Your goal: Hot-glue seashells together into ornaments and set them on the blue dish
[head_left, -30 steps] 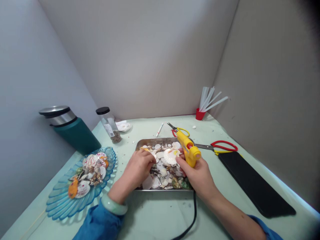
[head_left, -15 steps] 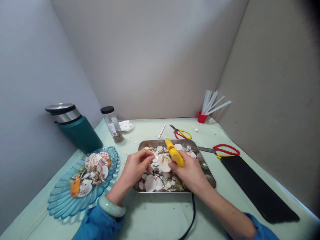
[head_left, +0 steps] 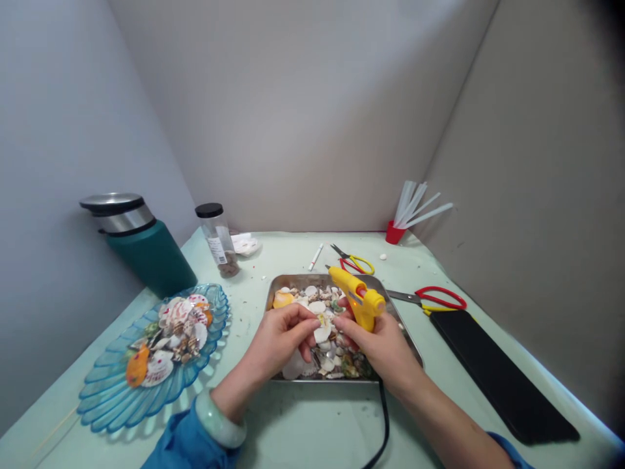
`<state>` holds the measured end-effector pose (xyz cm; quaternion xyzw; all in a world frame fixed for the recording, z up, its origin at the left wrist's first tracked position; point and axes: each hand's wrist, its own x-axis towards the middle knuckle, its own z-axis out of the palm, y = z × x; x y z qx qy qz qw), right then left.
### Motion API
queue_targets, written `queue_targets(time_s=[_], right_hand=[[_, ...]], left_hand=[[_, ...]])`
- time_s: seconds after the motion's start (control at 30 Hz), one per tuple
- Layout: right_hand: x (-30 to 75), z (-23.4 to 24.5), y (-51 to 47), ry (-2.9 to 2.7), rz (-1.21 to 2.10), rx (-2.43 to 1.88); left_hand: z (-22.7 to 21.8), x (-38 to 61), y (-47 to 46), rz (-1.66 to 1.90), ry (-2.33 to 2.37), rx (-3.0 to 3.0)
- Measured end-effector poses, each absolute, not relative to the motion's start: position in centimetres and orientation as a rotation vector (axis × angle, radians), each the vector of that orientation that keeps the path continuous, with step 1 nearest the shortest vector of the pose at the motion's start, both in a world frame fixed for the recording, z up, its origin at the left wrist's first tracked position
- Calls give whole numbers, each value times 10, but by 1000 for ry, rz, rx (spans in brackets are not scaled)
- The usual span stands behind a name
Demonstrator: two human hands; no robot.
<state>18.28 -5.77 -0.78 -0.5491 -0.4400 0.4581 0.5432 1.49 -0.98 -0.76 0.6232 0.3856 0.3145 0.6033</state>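
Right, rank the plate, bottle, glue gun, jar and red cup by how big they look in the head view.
1. Plate
2. Bottle
3. Glue gun and jar: too alike to rank
4. Red cup

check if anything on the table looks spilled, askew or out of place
One small white piece, possibly a shell, lies loose near the red cup, apart from the shells in the metal tray, so it looks stray. The teal bottle leans, though that may be lens distortion.
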Motion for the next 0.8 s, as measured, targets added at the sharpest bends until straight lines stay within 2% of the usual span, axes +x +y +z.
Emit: queue_targets(time_s=[0.33,0.5,0.8], right_hand=[[192,-18,-61,-1049,927,-1330],[197,-17,-62,-1178,905,-1433],[202,-7,-70,-1234,1291,-1297]], left_hand=[[3,19,-12,716,916,1321],[5,18,-8,840,1012,1284],[3,16,-5,1022,1056,1152]])
